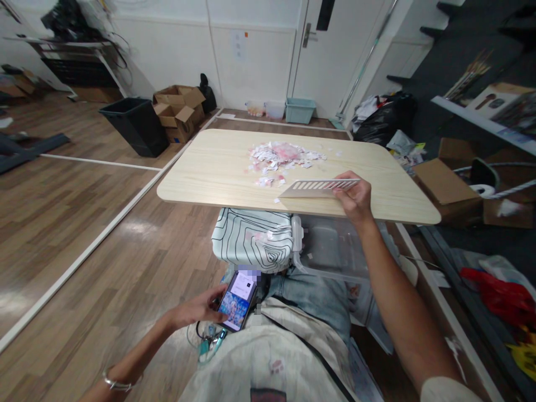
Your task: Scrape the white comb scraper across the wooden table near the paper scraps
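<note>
Smartphone (237,304), gripped in left hand (209,307); slotted white panel (307,192), clamped in right hand (357,196) near paper scraps (280,155) on wood-grain table (205,173).

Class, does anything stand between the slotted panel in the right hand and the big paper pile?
Nothing visible blocks the panel from the pile; only loose scraps lie near the panel's left end.
</note>
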Available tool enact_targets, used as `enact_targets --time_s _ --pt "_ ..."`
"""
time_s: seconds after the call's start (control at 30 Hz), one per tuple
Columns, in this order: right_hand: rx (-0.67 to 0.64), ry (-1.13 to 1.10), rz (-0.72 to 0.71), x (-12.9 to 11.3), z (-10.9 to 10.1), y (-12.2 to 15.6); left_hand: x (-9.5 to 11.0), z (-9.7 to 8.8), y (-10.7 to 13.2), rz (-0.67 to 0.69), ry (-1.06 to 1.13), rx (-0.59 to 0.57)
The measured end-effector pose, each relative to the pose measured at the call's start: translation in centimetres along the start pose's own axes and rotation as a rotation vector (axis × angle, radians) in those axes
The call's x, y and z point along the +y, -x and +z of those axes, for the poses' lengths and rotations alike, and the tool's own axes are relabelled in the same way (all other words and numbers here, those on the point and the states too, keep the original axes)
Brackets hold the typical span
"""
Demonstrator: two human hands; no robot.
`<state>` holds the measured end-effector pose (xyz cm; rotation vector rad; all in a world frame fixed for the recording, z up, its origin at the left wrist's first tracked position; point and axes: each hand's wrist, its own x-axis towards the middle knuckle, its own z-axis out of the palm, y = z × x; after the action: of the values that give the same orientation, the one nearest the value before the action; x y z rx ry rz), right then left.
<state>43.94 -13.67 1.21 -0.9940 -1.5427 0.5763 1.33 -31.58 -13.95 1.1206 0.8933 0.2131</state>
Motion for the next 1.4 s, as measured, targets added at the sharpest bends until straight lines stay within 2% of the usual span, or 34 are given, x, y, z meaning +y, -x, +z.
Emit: enact_targets --time_s 0.23,0.4,0.7,1.07,1.4 --pt "0.004 0.005 0.005 0.0 0.0 0.0 -0.2 0.5 -0.5 0.037 -0.033 0.030" --pt "-0.008 -0.008 0.009 0.0 -0.1 0.1 -0.2 0.5 -0.5 -0.013 -0.077 0.026" --pt "-0.004 0.006 0.030 -0.2 0.0 0.1 0.5 0.7 -0.4 0.014 -0.062 0.017" --pt "-0.008 0.008 0.039 -0.4 0.1 0.1 -0.7 0.4 -0.6 -0.002 0.000 0.013" --pt "-0.017 0.003 0.028 -0.7 0.0 0.0 -0.1 0.8 -0.3 -0.012 -0.015 0.024"
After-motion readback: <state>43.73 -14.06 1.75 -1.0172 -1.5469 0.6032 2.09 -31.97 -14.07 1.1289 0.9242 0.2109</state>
